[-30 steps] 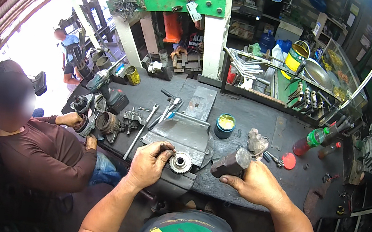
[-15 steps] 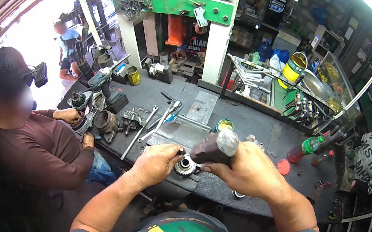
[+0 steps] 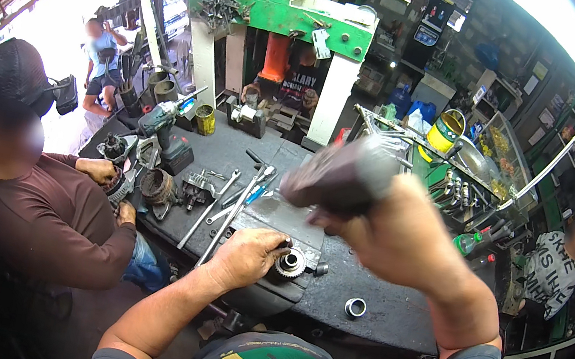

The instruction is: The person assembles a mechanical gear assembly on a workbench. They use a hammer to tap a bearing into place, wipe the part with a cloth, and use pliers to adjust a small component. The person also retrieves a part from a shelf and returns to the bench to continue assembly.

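My right hand [image 3: 404, 233] grips a hammer [image 3: 341, 177] raised above the bench; both are smeared by motion. Below it, a toothed metal gear [image 3: 300, 267] with a hollow centre lies on the bench vise [image 3: 262, 287]. My left hand [image 3: 244, 254] is closed at the gear's left edge, thumb and fingertips pinching a short dark metal piece [image 3: 287, 243]. Whether that piece touches the gear, I cannot tell. A small dark cylindrical part [image 3: 322, 269] sits just right of the gear. Farther right on the bench stands a shiny metal ring [image 3: 355, 307].
Wrenches [image 3: 210, 208] and a cordless impact wrench [image 3: 166, 132] lie to the left, where a co-worker [image 3: 53, 216] handles a round part. A green press frame [image 3: 305, 26] stands behind, with a person beyond it. At right are a bottle [image 3: 469, 243] and another seated person [image 3: 555, 262].
The hammer has risen from beside the gear, my right hand lifting with it. My left hand stays by the gear. The metal ring on the bench is now uncovered, and the view has shifted slightly.
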`<control>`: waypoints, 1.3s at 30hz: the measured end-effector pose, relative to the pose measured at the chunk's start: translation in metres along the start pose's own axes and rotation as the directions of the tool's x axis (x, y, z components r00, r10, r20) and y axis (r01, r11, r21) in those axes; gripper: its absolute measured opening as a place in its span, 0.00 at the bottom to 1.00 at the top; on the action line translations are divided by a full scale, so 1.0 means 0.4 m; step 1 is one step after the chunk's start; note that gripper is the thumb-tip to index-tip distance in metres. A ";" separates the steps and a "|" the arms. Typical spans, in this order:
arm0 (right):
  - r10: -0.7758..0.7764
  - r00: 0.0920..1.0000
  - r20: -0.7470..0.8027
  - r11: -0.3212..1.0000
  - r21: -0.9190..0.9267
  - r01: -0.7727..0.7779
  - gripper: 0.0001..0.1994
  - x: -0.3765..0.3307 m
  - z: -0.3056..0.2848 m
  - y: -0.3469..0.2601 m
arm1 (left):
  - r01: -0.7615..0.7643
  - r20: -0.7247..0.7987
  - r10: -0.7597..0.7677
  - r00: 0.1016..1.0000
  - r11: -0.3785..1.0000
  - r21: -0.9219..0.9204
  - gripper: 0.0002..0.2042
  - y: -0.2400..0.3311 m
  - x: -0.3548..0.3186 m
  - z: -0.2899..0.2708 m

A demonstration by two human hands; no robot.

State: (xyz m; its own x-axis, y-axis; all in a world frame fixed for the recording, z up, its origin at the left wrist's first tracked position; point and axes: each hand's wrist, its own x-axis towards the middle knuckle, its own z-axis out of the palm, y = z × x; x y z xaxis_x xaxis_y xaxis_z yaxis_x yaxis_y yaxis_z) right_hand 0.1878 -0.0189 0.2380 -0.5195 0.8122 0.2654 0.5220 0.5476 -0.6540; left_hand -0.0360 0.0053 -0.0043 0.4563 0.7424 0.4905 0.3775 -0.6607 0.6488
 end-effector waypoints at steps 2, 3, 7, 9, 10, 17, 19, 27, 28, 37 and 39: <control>-0.037 0.992 -0.123 0.991 0.126 0.053 0.15 0.013 -0.009 -0.011 | 0.039 -0.005 -0.039 0.999 0.999 -0.010 0.06 -0.003 -0.010 -0.004; -0.065 0.981 -0.182 0.989 0.121 0.088 0.15 0.010 0.000 0.019 | 0.044 0.004 -0.044 0.999 0.999 -0.021 0.06 0.000 -0.009 -0.004; 0.287 0.925 0.250 0.920 -0.341 -0.193 0.26 -0.051 0.126 0.161 | 0.001 0.100 -0.001 0.995 1.000 0.000 0.08 -0.007 0.012 0.010; 0.433 0.860 0.271 0.858 -0.415 -0.302 0.24 -0.031 0.132 0.091 | 0.039 0.071 -0.038 0.997 0.999 -0.003 0.06 -0.038 -0.010 0.009; 0.410 0.875 0.256 0.868 -0.404 -0.289 0.24 -0.030 0.134 0.100 | 0.030 0.050 -0.030 0.998 0.999 -0.015 0.06 -0.036 -0.009 0.007; 0.316 0.936 0.155 0.874 -0.432 -0.223 0.22 -0.027 0.089 0.069 | -0.011 0.063 0.008 0.998 0.999 0.038 0.07 -0.006 0.004 -0.014; 0.021 0.999 0.030 0.995 -0.099 -0.018 0.17 -0.017 0.040 0.022 | -0.019 0.058 0.017 0.998 0.999 0.026 0.08 -0.002 0.003 -0.017; 0.445 0.857 0.262 0.867 -0.366 -0.338 0.21 -0.044 0.125 0.122 | 0.015 0.128 -0.020 0.992 0.999 0.041 0.08 0.013 0.007 -0.010; 0.452 0.863 0.227 0.853 -0.392 -0.343 0.25 -0.054 0.127 0.116 | 0.005 0.133 -0.012 0.991 0.998 0.060 0.08 0.003 0.009 -0.014; 0.434 0.899 0.063 0.901 -0.023 -0.434 0.18 -0.230 0.103 0.161 | 0.283 -0.135 -0.323 0.937 0.926 -0.250 0.07 0.009 -0.040 -0.036; 0.417 0.907 0.058 0.908 -0.060 -0.414 0.19 -0.262 0.102 0.182 | 0.226 -0.118 -0.258 0.959 0.946 -0.231 0.08 0.041 -0.056 -0.030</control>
State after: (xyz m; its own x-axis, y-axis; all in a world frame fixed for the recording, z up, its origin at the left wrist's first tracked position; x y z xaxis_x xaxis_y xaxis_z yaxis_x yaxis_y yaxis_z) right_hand 0.2527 -0.0722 0.1337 -0.2925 0.9535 -0.0732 0.7299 0.1731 -0.6613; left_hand -0.0496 -0.0208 0.0024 0.2448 0.8955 0.3717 0.2746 -0.4317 0.8592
